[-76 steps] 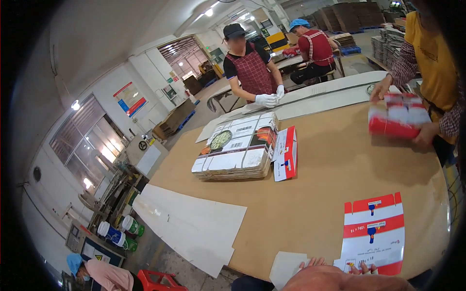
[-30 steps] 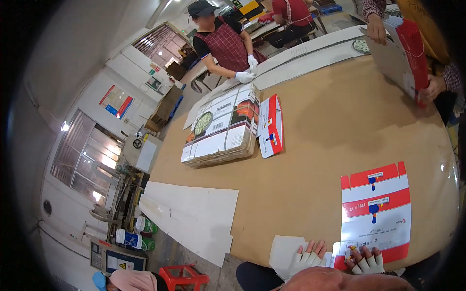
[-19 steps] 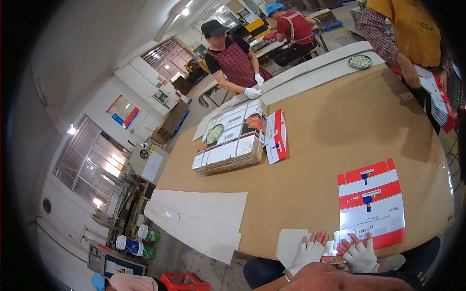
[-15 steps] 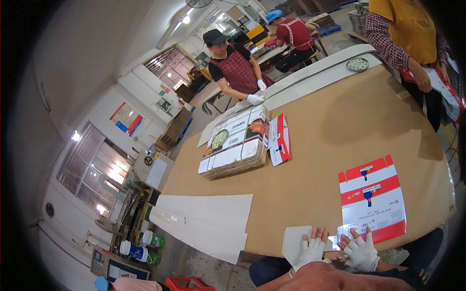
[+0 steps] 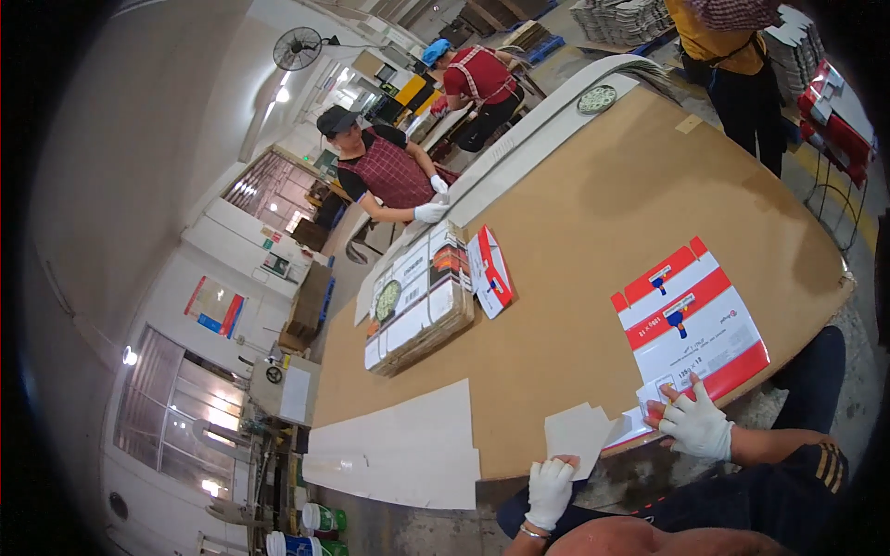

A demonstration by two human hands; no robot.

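Observation:
My left hand [image 5: 551,493], in a white glove with bare fingertips, is at the table's near edge. Its fingers curl over the near edge of a pale grey card panel [image 5: 573,435]; the thumb is hidden. To the right lies a flat red and white printed carton sheet [image 5: 702,338], partly over the near edge. The grey panel meets its lower left corner; whether they are joined I cannot tell. My right hand [image 5: 697,428], gloved alike, rests with fingers spread on the sheet's near end.
On the brown table [image 5: 556,343] stand a strapped stack of printed cartons [image 5: 422,301] and a folded red and white carton [image 5: 489,271]. A large white sheet [image 5: 399,449] lies at left. Across the table a gloved co-worker [image 5: 394,176] stands; another person [image 5: 732,65] is at far right.
The view has shifted, so the table sits further left. My left hand has gone from lying flat on the grey panel to its near edge. The person at right no longer holds the red and white cartons.

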